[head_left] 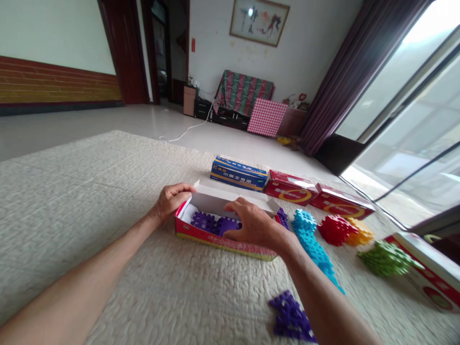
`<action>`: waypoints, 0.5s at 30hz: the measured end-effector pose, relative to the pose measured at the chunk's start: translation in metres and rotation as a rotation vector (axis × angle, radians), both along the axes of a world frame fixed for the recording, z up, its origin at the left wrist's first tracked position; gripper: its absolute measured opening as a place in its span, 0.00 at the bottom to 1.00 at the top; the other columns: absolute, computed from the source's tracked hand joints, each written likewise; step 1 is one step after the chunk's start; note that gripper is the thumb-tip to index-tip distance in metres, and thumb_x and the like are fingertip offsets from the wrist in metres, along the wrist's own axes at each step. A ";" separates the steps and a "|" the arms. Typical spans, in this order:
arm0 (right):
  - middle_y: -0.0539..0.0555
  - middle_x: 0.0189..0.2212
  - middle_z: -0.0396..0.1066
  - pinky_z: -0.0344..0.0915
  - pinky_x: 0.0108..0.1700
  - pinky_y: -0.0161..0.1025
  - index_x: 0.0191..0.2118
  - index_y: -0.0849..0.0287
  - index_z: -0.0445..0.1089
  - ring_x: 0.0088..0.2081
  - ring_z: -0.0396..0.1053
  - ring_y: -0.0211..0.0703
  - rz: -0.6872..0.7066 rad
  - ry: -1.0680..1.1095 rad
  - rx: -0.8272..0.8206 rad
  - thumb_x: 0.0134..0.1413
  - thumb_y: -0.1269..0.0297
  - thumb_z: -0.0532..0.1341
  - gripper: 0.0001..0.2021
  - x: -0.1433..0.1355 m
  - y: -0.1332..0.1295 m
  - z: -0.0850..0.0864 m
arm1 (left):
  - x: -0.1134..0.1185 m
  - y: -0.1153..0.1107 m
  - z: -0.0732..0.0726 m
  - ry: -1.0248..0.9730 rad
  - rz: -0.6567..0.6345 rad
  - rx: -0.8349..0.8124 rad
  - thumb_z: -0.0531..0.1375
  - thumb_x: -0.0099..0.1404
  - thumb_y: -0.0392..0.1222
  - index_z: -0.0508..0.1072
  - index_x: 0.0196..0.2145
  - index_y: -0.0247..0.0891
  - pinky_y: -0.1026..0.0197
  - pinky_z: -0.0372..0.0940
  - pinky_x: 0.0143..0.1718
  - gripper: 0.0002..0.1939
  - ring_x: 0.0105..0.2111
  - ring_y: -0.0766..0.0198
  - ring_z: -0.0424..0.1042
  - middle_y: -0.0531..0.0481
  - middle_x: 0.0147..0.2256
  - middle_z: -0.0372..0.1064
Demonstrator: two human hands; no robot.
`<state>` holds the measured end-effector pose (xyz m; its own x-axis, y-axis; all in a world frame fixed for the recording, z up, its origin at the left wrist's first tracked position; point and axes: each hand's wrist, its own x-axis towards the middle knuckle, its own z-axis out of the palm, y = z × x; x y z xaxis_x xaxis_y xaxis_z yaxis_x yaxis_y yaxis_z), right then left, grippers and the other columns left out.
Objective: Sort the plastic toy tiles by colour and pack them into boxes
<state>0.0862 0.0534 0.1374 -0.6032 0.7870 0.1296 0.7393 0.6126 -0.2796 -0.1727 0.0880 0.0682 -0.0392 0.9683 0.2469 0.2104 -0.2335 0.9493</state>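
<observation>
A red and yellow cardboard box (223,243) lies on the quilted mat with its white lid raised at the back. My left hand (176,199) grips the box's left end, fingers curled over the rear corner. Inside lie purple interlocking plastic pieces (204,222). Over the right half of the box, my right hand (251,223) has its thumb and fingers apart; it hides part of the contents, and whether it touches a piece I cannot tell. More purple pieces (292,316) rest on the mat near my right forearm.
Behind the open box stand a blue box (239,173) and two red boxes (290,187). To the right sit piles of blue pieces (312,239), red pieces (336,230), yellow pieces (360,232) and green pieces (386,258), beside another box (427,273).
</observation>
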 end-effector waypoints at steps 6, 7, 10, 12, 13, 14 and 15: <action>0.55 0.39 0.74 0.67 0.41 0.40 0.43 0.60 0.72 0.38 0.72 0.42 -0.073 0.247 0.156 0.50 0.64 0.65 0.13 0.033 -0.008 0.021 | -0.001 0.003 -0.003 -0.046 -0.018 0.001 0.60 0.50 0.45 0.77 0.32 0.35 0.67 0.55 0.20 0.13 0.19 0.69 0.61 0.55 0.20 0.67; 0.54 0.37 0.74 0.67 0.41 0.40 0.42 0.59 0.72 0.37 0.72 0.42 -0.102 0.281 0.178 0.51 0.63 0.64 0.11 0.045 -0.009 0.024 | -0.001 0.003 -0.004 -0.054 -0.023 -0.001 0.60 0.50 0.45 0.77 0.32 0.35 0.67 0.54 0.19 0.13 0.18 0.69 0.60 0.55 0.20 0.67; 0.54 0.35 0.75 0.68 0.39 0.41 0.38 0.59 0.72 0.36 0.73 0.42 -0.229 0.286 0.202 0.53 0.62 0.62 0.08 0.087 -0.010 0.024 | -0.001 0.002 -0.005 -0.065 -0.023 -0.014 0.61 0.50 0.46 0.77 0.33 0.34 0.67 0.54 0.19 0.14 0.18 0.69 0.60 0.55 0.19 0.67; 0.54 0.34 0.75 0.68 0.39 0.43 0.37 0.58 0.72 0.36 0.73 0.43 -0.304 0.223 0.180 0.53 0.62 0.62 0.07 0.113 -0.012 0.016 | -0.002 0.001 -0.005 -0.063 -0.007 -0.028 0.62 0.50 0.46 0.77 0.33 0.34 0.67 0.54 0.19 0.14 0.18 0.69 0.61 0.55 0.19 0.67; 0.55 0.35 0.75 0.68 0.40 0.43 0.37 0.58 0.72 0.36 0.73 0.44 -0.330 0.178 0.164 0.52 0.63 0.62 0.07 0.123 -0.014 0.010 | -0.002 0.001 -0.005 -0.059 0.004 -0.035 0.62 0.50 0.45 0.77 0.32 0.34 0.67 0.54 0.19 0.14 0.18 0.69 0.61 0.55 0.19 0.67; 0.55 0.36 0.74 0.68 0.41 0.44 0.38 0.58 0.72 0.37 0.73 0.45 -0.353 0.124 0.144 0.51 0.64 0.62 0.08 0.131 -0.016 0.003 | -0.002 0.001 -0.005 -0.054 0.009 -0.043 0.62 0.50 0.45 0.77 0.33 0.34 0.67 0.54 0.19 0.14 0.18 0.69 0.61 0.55 0.19 0.68; 0.56 0.38 0.74 0.68 0.42 0.45 0.39 0.59 0.72 0.39 0.73 0.47 -0.371 0.071 0.125 0.50 0.65 0.62 0.09 0.136 -0.019 -0.005 | -0.003 0.002 -0.005 -0.053 0.011 -0.052 0.62 0.50 0.45 0.77 0.33 0.34 0.67 0.54 0.19 0.15 0.18 0.69 0.61 0.55 0.19 0.68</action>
